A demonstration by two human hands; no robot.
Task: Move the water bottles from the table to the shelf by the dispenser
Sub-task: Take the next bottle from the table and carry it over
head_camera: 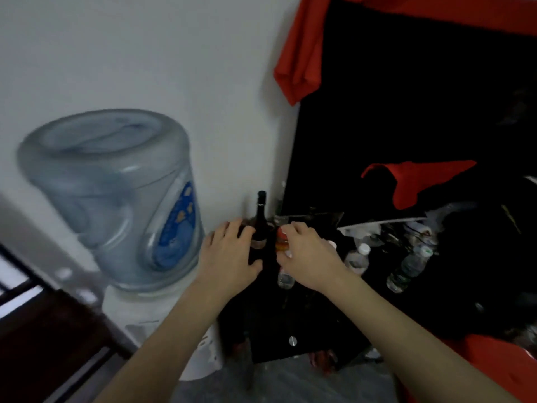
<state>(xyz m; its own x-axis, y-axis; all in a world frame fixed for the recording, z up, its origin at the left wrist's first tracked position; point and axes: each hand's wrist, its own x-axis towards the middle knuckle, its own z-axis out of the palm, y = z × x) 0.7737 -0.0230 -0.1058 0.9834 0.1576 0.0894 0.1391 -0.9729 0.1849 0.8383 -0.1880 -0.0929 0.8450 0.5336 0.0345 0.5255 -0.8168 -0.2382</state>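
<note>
Both of your hands reach forward over a dark shelf top (290, 321) beside the water dispenser (162, 330), neither one plainly closed on anything. Your left hand (229, 254) has its fingers spread and loosely extended, its thumb lying against the lower body of a tall dark glass bottle (259, 225) that stands upright near the wall corner; whether the fingers actually wrap that bottle cannot be told, since blur softens the contact. Your right hand (308, 254) is bent at the knuckles with fingertips pointing down over a small bottle with a red-orange cap (281, 239), just beside the dark bottle, and the grip there is likewise unclear. Below your right palm a small clear water bottle (286, 279) stands on the dark surface, partly hidden by the hand. More clear water bottles sit farther right: one with a white cap (358, 258) just beyond your right wrist, another with a green-and-white label (411, 267) tilted among dark clutter well apart from the hands. On the left, the large blue-tinted jug (116, 199) sits inverted on the white dispenser against the pale wall (145, 53). Red cloth (302, 53) hangs at the upper right beside a black panel (421, 112).
</note>
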